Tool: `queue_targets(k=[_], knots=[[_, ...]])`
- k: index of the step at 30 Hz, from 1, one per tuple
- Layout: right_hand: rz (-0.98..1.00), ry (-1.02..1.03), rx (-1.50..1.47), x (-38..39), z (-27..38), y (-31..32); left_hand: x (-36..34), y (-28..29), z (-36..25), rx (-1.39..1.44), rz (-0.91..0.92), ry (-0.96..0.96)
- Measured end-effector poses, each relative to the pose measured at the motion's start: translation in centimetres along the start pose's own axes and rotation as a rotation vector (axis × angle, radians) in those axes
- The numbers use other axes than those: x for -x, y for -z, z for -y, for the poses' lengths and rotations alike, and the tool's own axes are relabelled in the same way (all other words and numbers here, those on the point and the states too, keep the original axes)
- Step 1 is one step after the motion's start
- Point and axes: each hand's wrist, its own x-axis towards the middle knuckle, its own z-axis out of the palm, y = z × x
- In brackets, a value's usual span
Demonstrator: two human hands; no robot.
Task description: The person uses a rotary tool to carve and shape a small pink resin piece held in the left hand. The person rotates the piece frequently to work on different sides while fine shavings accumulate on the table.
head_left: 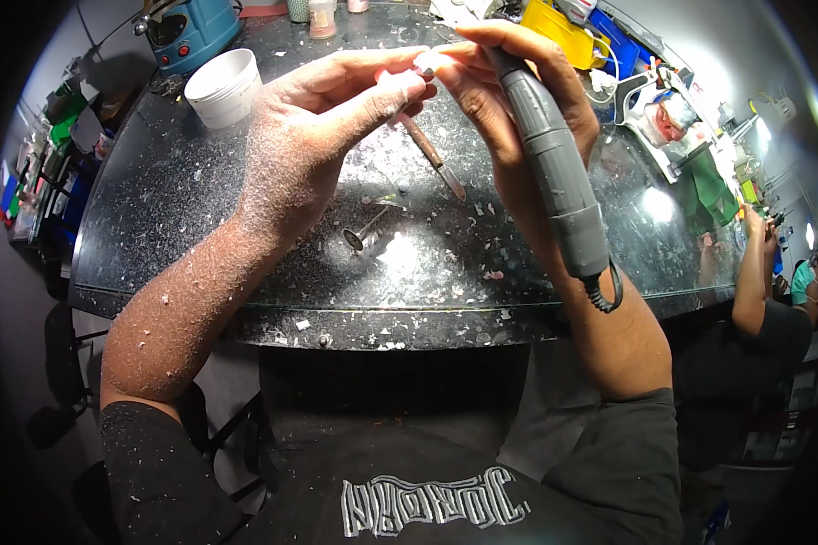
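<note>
My right hand point(486, 113) is wrapped round a dark grey rotary handpiece point(559, 168), its coiled cord hanging at the back end. The tip of the tool is hidden behind my fingers. Powdered with pale dust, my left hand point(291, 136) pinches a small pale pink-and-white piece point(424, 64) against the right fingertips; its exact kind is too small to tell. Below the hands, a wooden-handled knife point(424, 150) lies on the dark table point(309, 282). A thin-shanked disc tool point(356, 238) rests closer to me.
Pale shavings cover much of the table. At the far left stand a white tub point(223, 88) and a blue machine point(191, 34). Small jars point(322, 18) are at the back. Yellow point(559, 34) and blue bins sit far right, near a white-framed stand point(668, 118). Another person's arm point(751, 272) shows at right.
</note>
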Motion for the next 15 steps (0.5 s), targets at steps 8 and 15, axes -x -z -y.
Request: queue_targets(k=[8,15], knots=[[-0.031,-0.133,-0.019,0.17,0.55,-0.48,-0.14,0.14,-0.18,0.055,0.015,0.031],[-0.032,-0.199,-0.114,0.25,0.23,-0.59,-0.1,0.04,0.22,0.094,0.004,0.014]])
